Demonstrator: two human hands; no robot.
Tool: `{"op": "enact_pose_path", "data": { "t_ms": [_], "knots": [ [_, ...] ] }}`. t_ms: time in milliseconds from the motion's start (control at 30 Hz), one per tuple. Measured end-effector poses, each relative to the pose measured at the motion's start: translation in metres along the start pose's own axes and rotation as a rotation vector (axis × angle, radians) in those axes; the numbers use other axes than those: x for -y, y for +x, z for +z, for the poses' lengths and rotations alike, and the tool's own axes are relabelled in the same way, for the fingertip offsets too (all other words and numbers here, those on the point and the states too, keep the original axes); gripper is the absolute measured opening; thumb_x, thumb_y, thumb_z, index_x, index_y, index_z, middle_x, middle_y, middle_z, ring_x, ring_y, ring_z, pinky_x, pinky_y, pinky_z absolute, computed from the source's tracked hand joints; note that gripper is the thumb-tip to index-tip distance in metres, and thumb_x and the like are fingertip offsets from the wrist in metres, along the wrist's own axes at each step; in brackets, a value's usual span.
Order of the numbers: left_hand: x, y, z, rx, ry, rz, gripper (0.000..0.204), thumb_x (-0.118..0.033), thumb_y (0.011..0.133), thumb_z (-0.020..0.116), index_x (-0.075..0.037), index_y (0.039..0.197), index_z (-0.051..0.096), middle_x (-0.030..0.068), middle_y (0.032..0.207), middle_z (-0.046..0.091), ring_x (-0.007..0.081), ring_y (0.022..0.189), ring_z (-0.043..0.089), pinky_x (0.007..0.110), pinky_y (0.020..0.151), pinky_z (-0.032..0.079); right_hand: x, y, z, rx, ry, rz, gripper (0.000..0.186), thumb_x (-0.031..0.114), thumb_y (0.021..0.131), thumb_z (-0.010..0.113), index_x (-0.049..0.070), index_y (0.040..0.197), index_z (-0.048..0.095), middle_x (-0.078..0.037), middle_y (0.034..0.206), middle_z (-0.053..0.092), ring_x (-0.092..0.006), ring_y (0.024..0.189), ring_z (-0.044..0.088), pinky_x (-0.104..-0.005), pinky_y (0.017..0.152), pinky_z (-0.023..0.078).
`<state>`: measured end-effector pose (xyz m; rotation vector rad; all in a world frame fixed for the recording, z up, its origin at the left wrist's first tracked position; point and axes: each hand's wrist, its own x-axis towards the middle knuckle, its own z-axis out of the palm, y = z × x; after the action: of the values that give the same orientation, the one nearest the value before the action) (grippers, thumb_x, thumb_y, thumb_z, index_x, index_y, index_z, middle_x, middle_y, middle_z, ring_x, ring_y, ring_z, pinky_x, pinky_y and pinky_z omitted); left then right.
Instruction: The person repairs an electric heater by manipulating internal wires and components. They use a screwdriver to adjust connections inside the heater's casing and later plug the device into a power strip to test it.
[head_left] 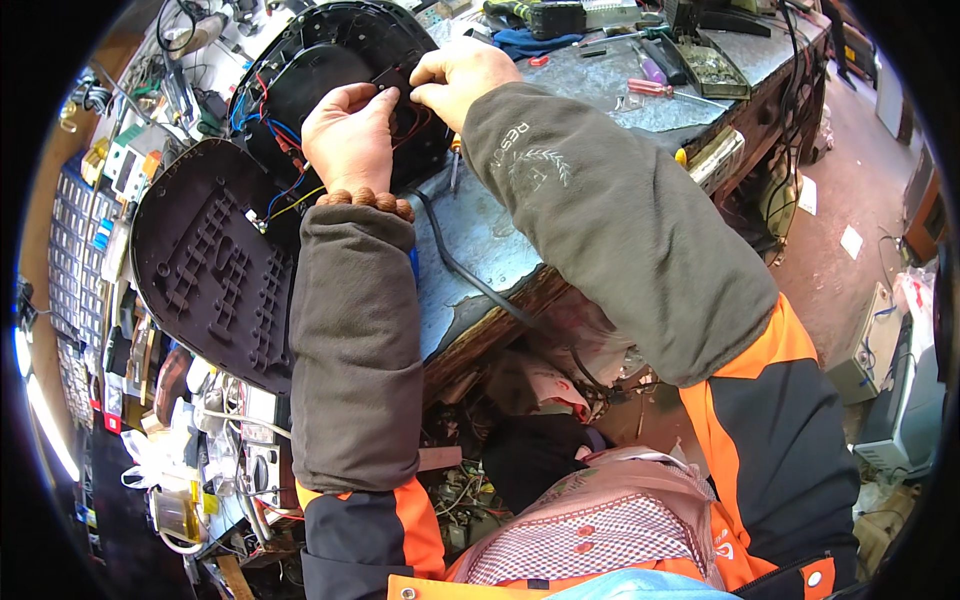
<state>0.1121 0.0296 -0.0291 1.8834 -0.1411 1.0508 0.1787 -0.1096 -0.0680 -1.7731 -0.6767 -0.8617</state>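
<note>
An opened black plastic appliance housing (318,62) lies at the far left of the bench, with red, blue and yellow wires inside. Its black ribbed cover (215,262) leans beside it, on the near left. My left hand (352,140), a brown bead bracelet at its wrist, is inside the housing with thumb and forefinger pinched together. Just to its right, my right hand (466,82) is over the housing's rim with its fingers closed. What either pinch holds is too small or hidden to name. A yellow-handled screwdriver (456,160) lies below my right hand.
A black cable (455,262) runs over the bench (480,225) and off its near edge. Farther right lie a red-handled screwdriver (655,88) and a metal tray (715,72) of small parts. Loose wires and tools crowd the left side. Boxy equipment (905,400) stands at the right.
</note>
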Motion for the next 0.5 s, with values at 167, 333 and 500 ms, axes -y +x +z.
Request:
{"op": "enact_pose_path", "data": {
  "t_ms": [167,333,500],
  "knots": [
    [0.001,0.0,-0.005,0.043,0.011,-0.016,0.025,-0.004,0.09,0.087,0.004,0.111,0.076,0.0085,0.092,0.077,0.0135,0.074,0.07,0.028,0.068,0.059,0.008,-0.002,-0.007,0.056,0.022,0.04,0.022,0.023,0.09,0.081,0.013,0.109,0.084,-0.011,0.103,0.081,-0.0254,0.094,0.078,-0.0366,0.089,0.061],
    [-0.002,-0.002,-0.003,0.03,-0.01,0.042,0.036,-0.002,0.091,0.084,0.004,0.124,0.07,0.0102,0.094,0.077,0.0137,0.076,0.07,0.028,0.069,0.059,0.013,0.003,-0.006,0.102,0.059,0.141,0.023,0.025,0.091,0.081,0.015,0.111,0.084,-0.009,0.104,0.082,-0.0226,0.096,0.078,-0.0347,0.092,0.061],
    [0.002,0.001,-0.008,0.086,0.061,0.097,0.036,-0.001,0.093,0.082,0.002,0.127,0.071,0.0094,0.096,0.077,0.012,0.076,0.07,0.027,0.069,0.058,0.017,0.001,-0.013,0.148,0.067,0.175,0.022,0.026,0.092,0.081,0.016,0.111,0.085,-0.008,0.105,0.082,-0.0218,0.097,0.078,-0.0344,0.093,0.061]
  ]
}}
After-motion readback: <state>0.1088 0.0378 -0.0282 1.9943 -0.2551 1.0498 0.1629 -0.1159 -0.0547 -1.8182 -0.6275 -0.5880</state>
